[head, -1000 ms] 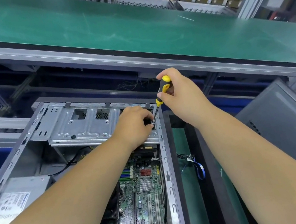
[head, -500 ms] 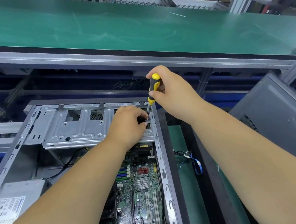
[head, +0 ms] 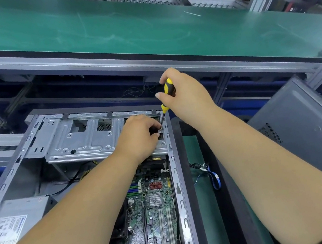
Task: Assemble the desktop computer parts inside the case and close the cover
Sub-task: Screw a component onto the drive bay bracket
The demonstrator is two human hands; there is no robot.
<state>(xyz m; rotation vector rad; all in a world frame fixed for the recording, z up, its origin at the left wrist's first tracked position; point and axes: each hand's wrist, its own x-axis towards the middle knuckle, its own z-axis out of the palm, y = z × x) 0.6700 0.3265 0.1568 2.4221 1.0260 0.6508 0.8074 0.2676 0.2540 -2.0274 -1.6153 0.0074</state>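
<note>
Motherboard (head: 157, 213), power supply (head: 13, 223) in case (head: 181, 203); right hand (head: 185, 94) grips screwdriver (head: 167, 95), left hand (head: 139, 138) pinches screw at drive cage (head: 86, 137); side cover (head: 314, 135) still off.

Very little text can be read. The green motherboard (head: 155, 209) lying inside the open grey metal computer case (head: 178, 193) carries small white printed characters beside the dark CPU cooler; they look like "H5LV", though they are too small to be sure. The white label (head: 3, 230) on the grey power supply box (head: 24, 211) bears blue and black print, blurred beyond reading.
</note>
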